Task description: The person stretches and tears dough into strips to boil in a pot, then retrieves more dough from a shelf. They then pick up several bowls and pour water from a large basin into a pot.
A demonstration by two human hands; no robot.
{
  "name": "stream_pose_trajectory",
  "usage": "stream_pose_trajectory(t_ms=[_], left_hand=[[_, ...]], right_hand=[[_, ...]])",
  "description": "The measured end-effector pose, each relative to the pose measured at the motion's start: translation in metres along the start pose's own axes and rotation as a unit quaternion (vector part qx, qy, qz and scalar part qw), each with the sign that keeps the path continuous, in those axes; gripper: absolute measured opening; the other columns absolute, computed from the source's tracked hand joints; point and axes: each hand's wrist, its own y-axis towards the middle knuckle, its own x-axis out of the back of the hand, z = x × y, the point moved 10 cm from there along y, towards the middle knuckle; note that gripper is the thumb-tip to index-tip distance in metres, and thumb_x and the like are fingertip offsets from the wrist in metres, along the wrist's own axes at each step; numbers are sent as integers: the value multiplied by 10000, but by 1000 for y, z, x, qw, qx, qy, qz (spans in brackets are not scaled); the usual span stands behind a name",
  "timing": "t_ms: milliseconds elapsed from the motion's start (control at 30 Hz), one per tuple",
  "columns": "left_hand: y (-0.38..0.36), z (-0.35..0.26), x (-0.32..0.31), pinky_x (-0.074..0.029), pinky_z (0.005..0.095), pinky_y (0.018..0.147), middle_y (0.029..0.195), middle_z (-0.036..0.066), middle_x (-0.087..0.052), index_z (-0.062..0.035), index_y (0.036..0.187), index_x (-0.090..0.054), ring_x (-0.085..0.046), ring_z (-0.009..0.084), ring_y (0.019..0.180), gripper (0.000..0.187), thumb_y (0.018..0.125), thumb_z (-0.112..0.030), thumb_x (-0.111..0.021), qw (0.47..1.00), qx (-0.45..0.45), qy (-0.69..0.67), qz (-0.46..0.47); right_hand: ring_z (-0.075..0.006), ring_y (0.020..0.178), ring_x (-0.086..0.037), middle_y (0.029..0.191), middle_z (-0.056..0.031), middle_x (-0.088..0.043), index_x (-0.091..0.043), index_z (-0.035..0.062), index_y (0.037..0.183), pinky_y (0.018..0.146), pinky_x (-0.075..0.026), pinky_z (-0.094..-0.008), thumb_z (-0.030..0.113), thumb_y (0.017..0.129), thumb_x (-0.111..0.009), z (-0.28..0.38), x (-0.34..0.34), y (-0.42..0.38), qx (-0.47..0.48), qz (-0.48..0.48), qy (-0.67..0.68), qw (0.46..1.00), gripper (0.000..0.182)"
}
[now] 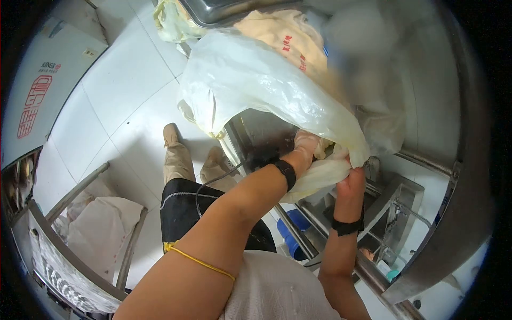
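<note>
At the far left stands a white cabinet [61, 88] with red printed characters [35, 106] on its face. Below it, a crumpled white sheet [106, 229] lies between metal rails [77, 194]. Pale floor tiles [133, 80] follow, then a brown shoe [171, 134] and a black apron [181, 213], with a thin dark cable [205, 186] looping beside the apron.

A large translucent white plastic bag [256, 74] spreads over the dark metal worktop [261, 125], reaching out past its left edge, where a corner of the bag is gathered tight. A metal tray [224, 10] lies beyond the bag at the top. The left hand [306, 144], above a black wristband [286, 173], is bent in against crumpled plastic under the bag's raised side; its fingertips are hidden, so I cannot tell whether they pinch. A peach-coloured bundle [280, 37] with red print lies against the bag's far side.

Lower down, a blue container [293, 237] sits beneath metal bars. The right hand [352, 181], wearing a dark wrist strap [348, 228], touches the bag's right end, fingers partly covered by plastic; their grip cannot be told. Farther right is an open metal frame [394, 194].
</note>
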Motion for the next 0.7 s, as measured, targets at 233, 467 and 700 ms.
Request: stream_pose_trajectory(t_ms=[233, 467, 700], left_hand=[[-10, 2, -34, -463, 314, 732, 962, 64, -573, -78, 1002, -519, -557, 177, 859, 302, 789, -293, -508, 935, 155, -294, 119], [-14, 7, -22, -468, 324, 743, 977, 78, -566, -72, 1002, -510, -564, 186, 858, 290, 795, -275, -510, 932, 150, -310, 112], [-18, 0, -10, -472, 309, 753, 1006, 76, -552, -59, 1037, -476, -558, 182, 888, 324, 802, -279, -510, 924, 203, -313, 90]], right_hand=[[-235, 1005, -461, 1090, -112, -488, -452, 9, 1070, 887, -375, -377, 80, 742, -553, -6, -1, 0, -20, 113, 71, 991, 351], [-242, 1013, -454, 1111, -120, -469, -432, -1, 1091, 885, -379, -376, 46, 793, -481, -2, 6, 4, -18, 91, 38, 995, 306], [-237, 925, -513, 993, -114, -532, -475, -2, 1029, 819, -427, -366, 80, 704, -585, 2, 11, 5, 1, 25, 9, 1000, 353]])
